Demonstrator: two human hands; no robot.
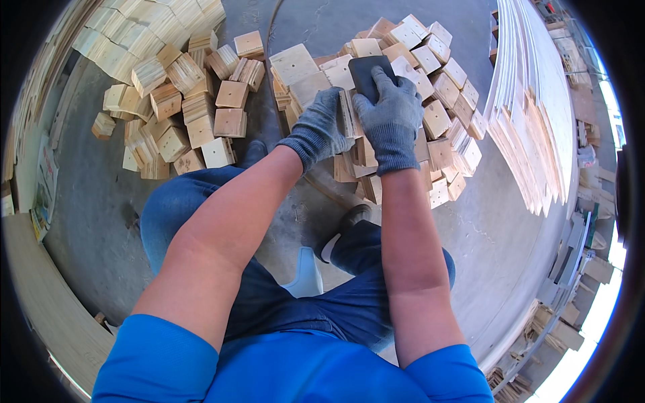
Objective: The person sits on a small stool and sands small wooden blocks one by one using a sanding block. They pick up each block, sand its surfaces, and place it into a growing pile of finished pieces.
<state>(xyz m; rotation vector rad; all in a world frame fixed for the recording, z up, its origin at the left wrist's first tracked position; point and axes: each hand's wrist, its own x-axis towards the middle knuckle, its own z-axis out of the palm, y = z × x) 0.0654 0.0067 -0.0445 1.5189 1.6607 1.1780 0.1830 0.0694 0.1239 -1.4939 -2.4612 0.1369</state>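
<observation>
Both my hands wear grey knit gloves. In front of me, my left hand [318,127] is closed on a plywood block [349,115], whose layered edge shows between the two gloves. My right hand [391,115], right beside it, grips a dark, flat, rectangular pad [368,72] with rounded corners; its exact kind I cannot make out. The pad sits at the far end of the held block, and its underside is hidden. Beneath and beyond my hands lies a heap of similar plywood blocks [440,91], many with a small hole in the face.
A second heap of blocks [199,127] lies to the left, before neatly stacked blocks [127,33]. Thin wooden sheets [524,114] lie at the right. A hose or cable [270,40] crosses the grey floor [470,228]. A light-blue stool [306,272] shows between my legs.
</observation>
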